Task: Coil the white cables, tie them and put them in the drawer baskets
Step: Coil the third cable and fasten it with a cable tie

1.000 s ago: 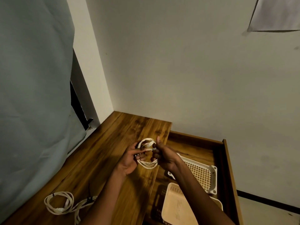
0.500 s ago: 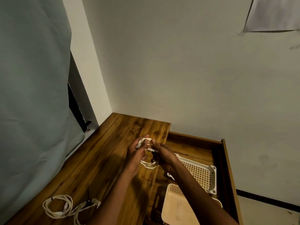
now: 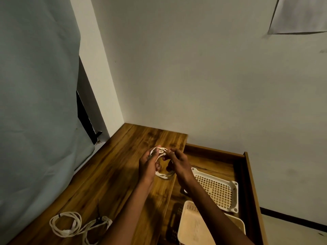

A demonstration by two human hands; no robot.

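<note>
A small coil of white cable (image 3: 163,175) is held above the wooden table (image 3: 113,172), near its right edge. My left hand (image 3: 148,165) grips the coil's left side, thumb over the top strands. My right hand (image 3: 177,163) pinches the coil's top right between thumb and fingers. Most of the coil is hidden by the fingers. Two more white coils lie at the table's near left: one coil (image 3: 65,224) with a dark tie, a second coil (image 3: 96,227) with a black tie sticking up. A white perforated basket (image 3: 216,190) and a beige basket (image 3: 194,227) sit in the open drawer (image 3: 247,174).
A grey curtain (image 3: 35,103) hangs along the table's left side. The white wall stands behind the table and drawer. A dark basket (image 3: 174,221) lies partly under the beige one. A paper sheet (image 3: 300,15) hangs on the wall at the top right.
My left thumb has come over the top of the coil, and both hands have closed tighter around it. The coils on the table have not moved.
</note>
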